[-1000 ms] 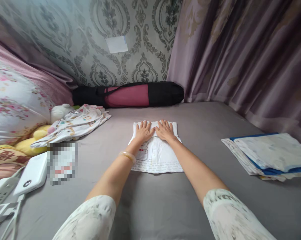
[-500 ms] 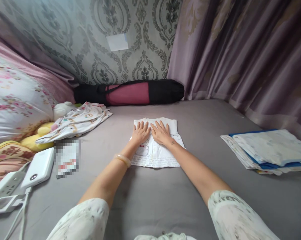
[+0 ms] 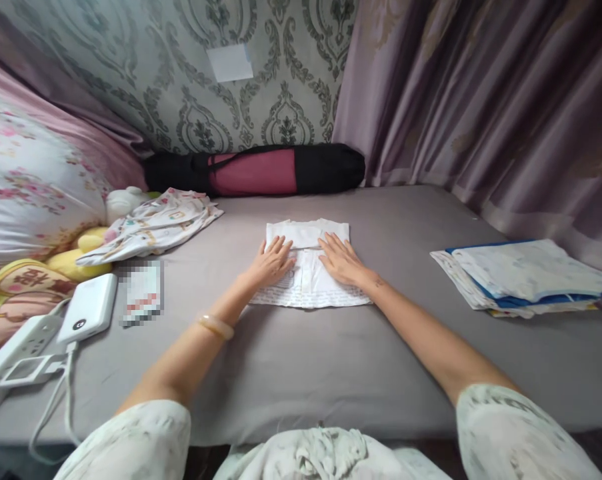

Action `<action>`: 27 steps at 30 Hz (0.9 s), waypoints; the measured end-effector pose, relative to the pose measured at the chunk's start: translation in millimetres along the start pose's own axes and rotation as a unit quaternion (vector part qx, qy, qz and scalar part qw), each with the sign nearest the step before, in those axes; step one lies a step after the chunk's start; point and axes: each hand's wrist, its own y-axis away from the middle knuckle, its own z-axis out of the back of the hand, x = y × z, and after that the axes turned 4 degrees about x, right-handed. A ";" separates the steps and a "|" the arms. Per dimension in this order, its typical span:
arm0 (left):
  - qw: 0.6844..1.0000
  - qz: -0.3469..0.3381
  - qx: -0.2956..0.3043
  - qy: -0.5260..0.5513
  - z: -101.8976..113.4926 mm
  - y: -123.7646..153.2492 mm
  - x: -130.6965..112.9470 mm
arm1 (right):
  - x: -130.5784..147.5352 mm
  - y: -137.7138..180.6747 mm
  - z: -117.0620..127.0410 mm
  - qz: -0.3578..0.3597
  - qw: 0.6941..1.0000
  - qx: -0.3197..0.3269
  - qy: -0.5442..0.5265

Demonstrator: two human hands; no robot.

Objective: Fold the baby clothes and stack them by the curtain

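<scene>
White button-front shirt lies ctr of the bed, folded band at its 12 o'clock, printed hem at 6. L hand palm-down on its 9 o'clock side, R hand same at 3; both hands flat, fingers spread & extended, pressed to cloth, gripping nothing. Pale bangle on L forearm nr wrist.

From shirt: folded clothes pile at 3 o'clock, well apart; blk/pink long bag at 11, by wall; rumpled printed garment approx 10, w/ floral pillow beyond; wht power bank approx 9, cable in; power strip at 8. Purple curtain btwn 1 & 2.
</scene>
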 end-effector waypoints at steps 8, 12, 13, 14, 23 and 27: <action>1.000 -0.021 0.021 0.003 -12.2 33.3 1.6 | -11.7 42.6 -10.3 -0.004 0.998 0.043 0.034; 0.999 -0.020 0.026 0.009 -12.1 33.0 1.3 | -7.6 43.5 -5.8 -0.010 0.998 0.051 0.027; 0.999 -0.018 0.026 0.012 -11.1 35.1 -0.5 | -5.5 45.9 -4.3 -0.009 0.998 0.052 0.025; 0.999 -0.018 0.025 0.014 -9.6 38.2 -3.3 | -2.6 49.5 -2.9 -0.005 0.998 0.053 0.023; 0.988 -0.119 0.080 0.057 0.1 71.6 -52.3 | 40.5 90.1 -3.7 0.067 0.995 0.075 -0.006; 0.987 -0.119 0.093 0.052 -5.2 72.9 -56.7 | 44.3 91.8 -5.2 0.074 0.993 0.087 0.003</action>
